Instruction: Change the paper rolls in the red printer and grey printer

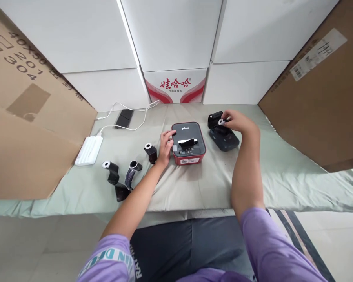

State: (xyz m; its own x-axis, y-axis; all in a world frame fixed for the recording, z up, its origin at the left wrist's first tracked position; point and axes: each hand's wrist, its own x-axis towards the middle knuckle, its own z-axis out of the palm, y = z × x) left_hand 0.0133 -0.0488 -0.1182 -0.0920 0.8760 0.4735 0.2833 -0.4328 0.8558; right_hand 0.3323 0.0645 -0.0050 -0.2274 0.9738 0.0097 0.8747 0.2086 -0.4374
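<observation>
A red and black label printer (189, 144) stands mid-table, with a black strip coming out of its top slot. My left hand (166, 145) rests against its left side, fingers stretched out onto the edge of its top. To its right is a smaller dark printer (224, 140), its lid (215, 120) raised. There, the fingers of my right hand (234, 120) are closed on a black roll with a white core (221, 122), at the open printer; their tips are partly hidden. More partly unwound black rolls (150, 152) lie left of my left hand.
A white power bank (89, 150) with a white cable and a dark phone (124, 118) lie at the left. Large cardboard boxes (29, 117) (320, 94) wall both sides. White boxes (176, 35) are stacked behind. The cloth-covered table (194, 192) ends near my body.
</observation>
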